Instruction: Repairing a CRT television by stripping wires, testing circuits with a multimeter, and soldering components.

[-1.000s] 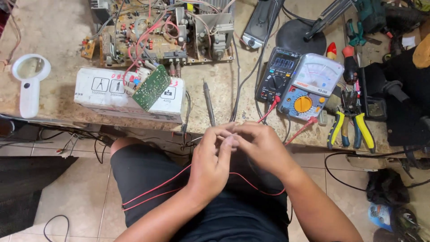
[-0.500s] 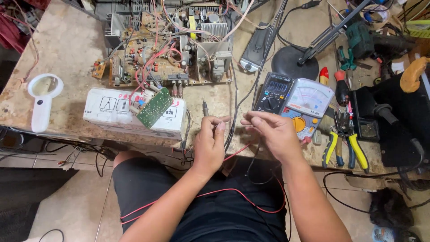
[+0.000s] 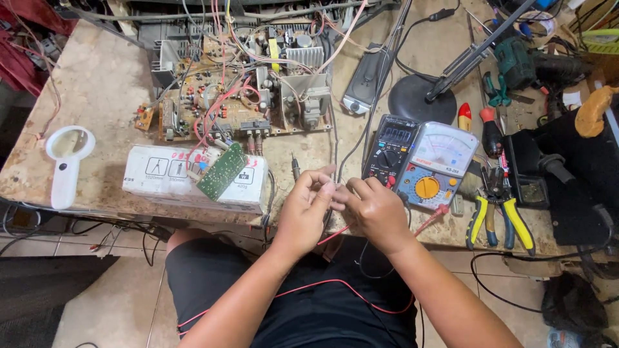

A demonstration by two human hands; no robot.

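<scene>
A: Both hands meet at the front edge of the tabletop (image 3: 109, 84). The left hand (image 3: 303, 209) has its fingers (image 3: 320, 182) curled in, thumb and forefinger pinched together on something very small.

B: And the right hand (image 3: 377, 209)?

A: Knuckles up, fingers closed, tips pressed right against the left hand's. What they pinch is too small to tell. A red wire (image 3: 322, 287) runs from under the hands and loops down across the black shorts (image 3: 309, 316).

B: What lies around them?

A: Just beyond the right hand, a black digital meter (image 3: 391, 148) lies touching a blue needle meter (image 3: 433, 164) with an orange dial. Right of those, yellow-handled pliers (image 3: 500, 216) lie flat by two red-handled screwdrivers (image 3: 487, 129).

B: And on the left?

A: A white box (image 3: 161, 180) near the edge, with a small green circuit board (image 3: 222, 171) lying tilted on it. Behind it sits a big brown circuit board (image 3: 238, 96) thick with red wiring. A black probe (image 3: 296, 169) rests just beside the left hand, and a white magnifier (image 3: 68, 161) lies well apart at the far left.
</scene>
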